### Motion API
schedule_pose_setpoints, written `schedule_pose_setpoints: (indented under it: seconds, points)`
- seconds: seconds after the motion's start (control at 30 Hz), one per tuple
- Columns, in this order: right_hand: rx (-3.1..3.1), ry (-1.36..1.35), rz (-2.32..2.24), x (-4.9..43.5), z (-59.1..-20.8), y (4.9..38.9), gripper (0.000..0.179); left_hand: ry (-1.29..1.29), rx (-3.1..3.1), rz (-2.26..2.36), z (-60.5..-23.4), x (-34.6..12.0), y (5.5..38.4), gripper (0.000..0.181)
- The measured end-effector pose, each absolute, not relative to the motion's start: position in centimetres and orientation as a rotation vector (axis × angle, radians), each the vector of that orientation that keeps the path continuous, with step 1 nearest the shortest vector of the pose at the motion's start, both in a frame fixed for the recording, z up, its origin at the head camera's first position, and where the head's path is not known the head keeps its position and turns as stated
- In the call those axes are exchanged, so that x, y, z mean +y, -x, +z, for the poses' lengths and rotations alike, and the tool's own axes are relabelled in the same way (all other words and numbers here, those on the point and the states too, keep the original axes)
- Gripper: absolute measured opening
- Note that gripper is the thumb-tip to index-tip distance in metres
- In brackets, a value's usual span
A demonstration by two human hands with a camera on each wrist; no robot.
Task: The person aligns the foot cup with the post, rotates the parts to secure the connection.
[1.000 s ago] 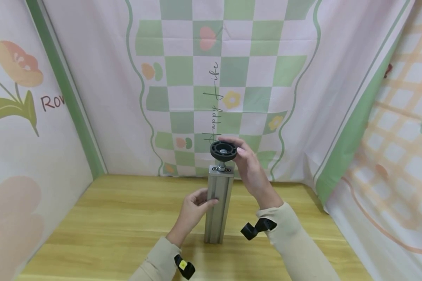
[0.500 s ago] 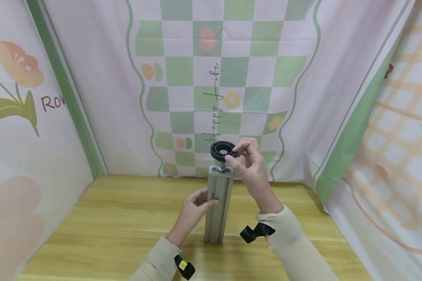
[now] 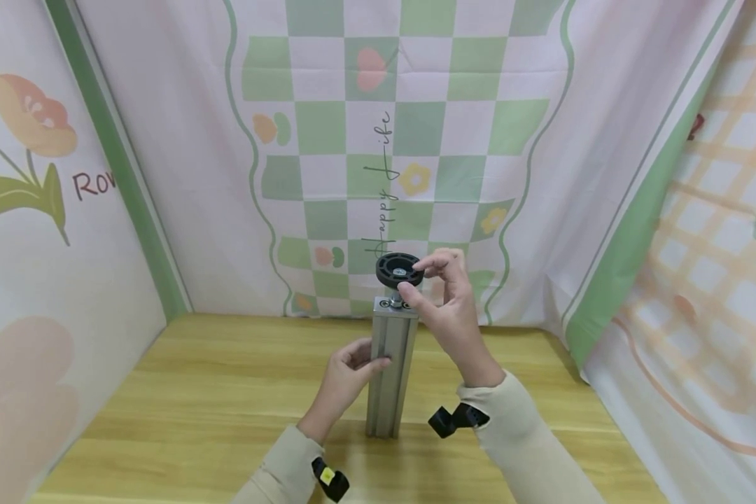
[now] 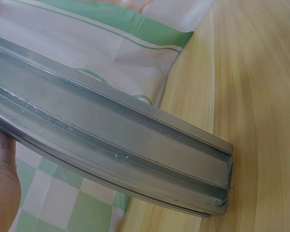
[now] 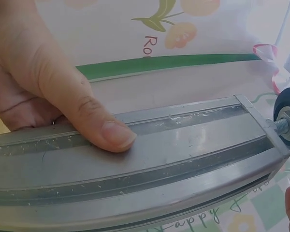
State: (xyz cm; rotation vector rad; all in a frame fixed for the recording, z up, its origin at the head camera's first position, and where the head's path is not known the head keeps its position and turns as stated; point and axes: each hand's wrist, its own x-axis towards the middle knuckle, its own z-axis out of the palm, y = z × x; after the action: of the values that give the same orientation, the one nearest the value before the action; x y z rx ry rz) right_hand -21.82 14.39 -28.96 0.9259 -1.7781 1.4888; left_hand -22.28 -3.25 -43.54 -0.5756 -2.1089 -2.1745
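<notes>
An aluminium extrusion (image 3: 387, 378) stands upright on the wooden table, long grooves running down its sides. My left hand (image 3: 346, 374) grips it around the middle, thumb on the near face, as the right wrist view also shows. On top, a black round levelling foot (image 3: 387, 281) sits disc-up on a threaded stud (image 5: 281, 126) that enters the end plate (image 5: 262, 124). My right hand (image 3: 450, 308) pinches the foot's rim, thumb at the near side and index finger at the right. In the left wrist view the extrusion's lower end (image 4: 222, 183) meets the table.
The wood-grain table (image 3: 227, 392) spreads around the extrusion. A checkered curtain (image 3: 327, 126) hangs close behind it, with a flower-printed cloth (image 3: 25, 280) on the left and a plaid one (image 3: 718, 280) on the right. Each sleeve carries a black wrist mount (image 3: 330, 479).
My right hand has come round from the foot's far right side, its thumb now at the near rim. The left hand and the extrusion stay where they were.
</notes>
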Motion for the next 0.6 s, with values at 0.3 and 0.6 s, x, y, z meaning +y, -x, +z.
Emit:
schedule_pose_setpoints:
  seconds: [0.3,0.6]
  points:
    - [-1.836,-1.068,1.845,14.7,-29.0,22.9,0.049,0.563,-2.105,-2.181,-43.5,-3.2,22.3,0.04]
    - [-1.738,-1.223,2.029,15.0,-29.5,23.8,0.046,0.561,-2.095,-2.185,-43.4,-3.2,22.3,0.043]
